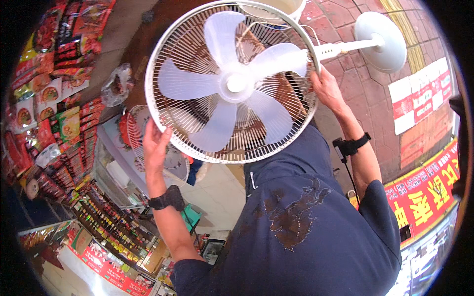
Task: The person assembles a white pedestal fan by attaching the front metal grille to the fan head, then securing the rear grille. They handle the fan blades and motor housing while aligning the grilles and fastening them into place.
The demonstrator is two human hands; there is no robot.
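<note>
A white standing fan (236,84) is held up tilted before my body, its stand pointing to the right and its round base (380,42) off to the upper right. Its pale translucent blades show in front of the wire guard, with no wires visible over them. My left hand (157,150) grips the lower left of the guard's rim, thumb on the near side. At the right side, just below the stand's neck, my right hand (327,90) holds the rim; some of its fingers are hidden behind the guard.
A separate round wire guard (136,133) is at the left, beside a clear plastic bag (117,85). Shelves of packaged food (59,118) line the left. Part of a white bucket (297,9) shows behind the fan. Red-and-white sheets (419,96) lie on the right paving.
</note>
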